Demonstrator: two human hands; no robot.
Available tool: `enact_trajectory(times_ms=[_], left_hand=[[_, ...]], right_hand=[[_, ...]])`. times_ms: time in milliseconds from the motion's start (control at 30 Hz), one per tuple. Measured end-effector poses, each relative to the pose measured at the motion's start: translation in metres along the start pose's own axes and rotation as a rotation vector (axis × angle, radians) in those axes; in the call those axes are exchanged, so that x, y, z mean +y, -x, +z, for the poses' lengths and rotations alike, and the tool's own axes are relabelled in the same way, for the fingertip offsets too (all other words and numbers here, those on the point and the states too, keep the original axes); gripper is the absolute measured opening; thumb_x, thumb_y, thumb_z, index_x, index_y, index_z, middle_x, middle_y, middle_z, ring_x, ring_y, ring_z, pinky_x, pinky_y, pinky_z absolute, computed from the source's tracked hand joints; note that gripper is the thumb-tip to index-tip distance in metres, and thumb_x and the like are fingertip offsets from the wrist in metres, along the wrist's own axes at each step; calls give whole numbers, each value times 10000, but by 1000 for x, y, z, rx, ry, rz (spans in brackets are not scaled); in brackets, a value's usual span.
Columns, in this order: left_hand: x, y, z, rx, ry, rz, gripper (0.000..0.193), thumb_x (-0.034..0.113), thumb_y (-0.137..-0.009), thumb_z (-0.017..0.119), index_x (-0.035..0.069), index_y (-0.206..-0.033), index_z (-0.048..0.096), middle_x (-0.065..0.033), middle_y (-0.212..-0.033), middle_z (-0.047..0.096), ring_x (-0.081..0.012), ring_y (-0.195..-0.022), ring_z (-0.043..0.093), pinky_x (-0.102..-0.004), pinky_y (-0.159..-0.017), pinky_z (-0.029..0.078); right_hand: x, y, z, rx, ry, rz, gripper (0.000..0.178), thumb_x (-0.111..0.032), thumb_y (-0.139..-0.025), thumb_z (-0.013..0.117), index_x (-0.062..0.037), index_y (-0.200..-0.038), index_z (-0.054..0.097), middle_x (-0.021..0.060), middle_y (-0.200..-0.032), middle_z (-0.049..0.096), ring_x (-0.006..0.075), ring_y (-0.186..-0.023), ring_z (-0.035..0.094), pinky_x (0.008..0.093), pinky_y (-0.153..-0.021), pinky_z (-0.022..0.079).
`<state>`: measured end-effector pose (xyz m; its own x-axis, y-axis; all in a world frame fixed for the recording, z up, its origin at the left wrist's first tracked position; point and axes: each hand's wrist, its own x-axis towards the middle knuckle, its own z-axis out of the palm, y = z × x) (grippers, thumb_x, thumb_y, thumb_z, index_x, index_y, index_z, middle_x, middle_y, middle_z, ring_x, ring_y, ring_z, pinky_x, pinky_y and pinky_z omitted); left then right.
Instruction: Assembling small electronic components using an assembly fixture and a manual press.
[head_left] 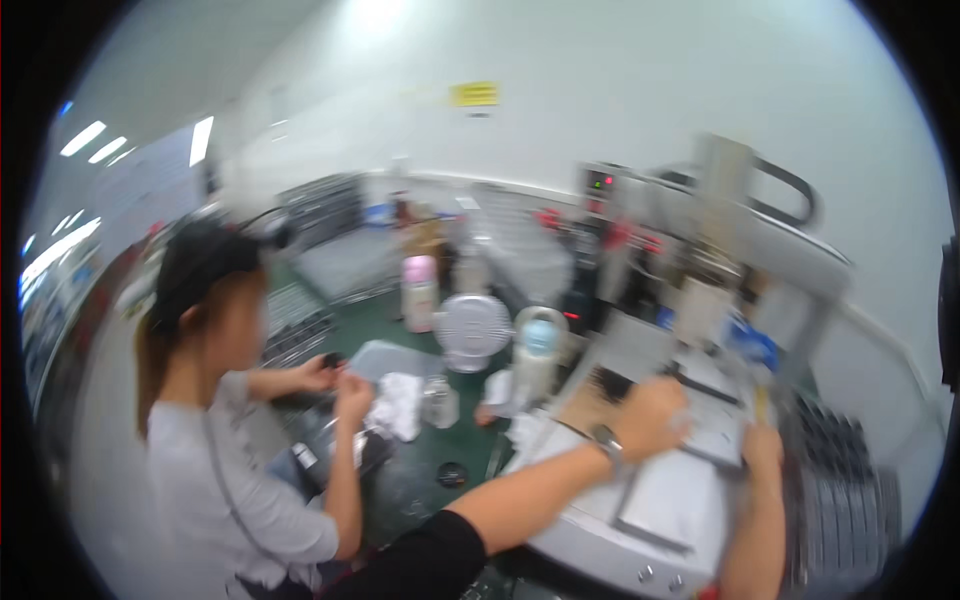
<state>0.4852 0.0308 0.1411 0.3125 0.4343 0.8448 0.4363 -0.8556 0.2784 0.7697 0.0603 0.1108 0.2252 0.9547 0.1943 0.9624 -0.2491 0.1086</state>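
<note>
My left hand [655,418], with a metal wristwatch [606,445] on the wrist, is over the bed of a white bench machine [590,520]. Its fingers look curled, and whatever they hold is hidden. Just left of it, a brown sheet with a heap of small dark pieces [608,384] lies on the machine. My right hand [763,447] is at the right side of a grey metal plate [712,425], beneath the machine's upright head [703,310]. Blur smears its fingers. A pale flat block [662,508] sits on the bed nearer me.
At the left, a co-worker [225,450] handles a small dark part [333,360]. On the green bench stand a round white fan [473,325], a pink-capped bottle [419,290] and a clear jar [440,400]. Black stacked trays [835,450] flank the machine's right side.
</note>
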Motion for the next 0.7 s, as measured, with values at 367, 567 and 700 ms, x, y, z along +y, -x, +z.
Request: enact_trajectory(times_ms=[367, 567, 700], left_hand=[[-7, 22, -4, -438, -96, 22, 384, 249, -690, 674, 20, -975, 557, -148, -1025, 492, -293, -1037, 434, -393, -846, 347], [-3, 19, 1, -455, -115, 72, 404, 230, -718, 657, 5, -1033, 540, -164, -1039, 487, -312, -1035, 451, -418, -848, 358], [-4, 24, -21, -471, -116, 32, 423, 214, -741, 646, 20, -1097, 523, -179, -1108, 479, -342, -1070, 449, -424, -890, 358]], right_hand=[[25, 2, -9, 37, -291, -139, 260, -181, -792, 552, 68, -835, 615, 292, -842, 598, 433, -838, 582, 462, -730, 452], [25, 25, -26, 58, -382, -105, 234, -166, -705, 575, 34, -819, 617, 261, -861, 605, 407, -867, 578, 431, -755, 457], [-5, 28, -38, 34, -360, -66, 295, -226, -690, 643, 32, -832, 627, 259, -887, 612, 402, -896, 579, 424, -795, 466]])
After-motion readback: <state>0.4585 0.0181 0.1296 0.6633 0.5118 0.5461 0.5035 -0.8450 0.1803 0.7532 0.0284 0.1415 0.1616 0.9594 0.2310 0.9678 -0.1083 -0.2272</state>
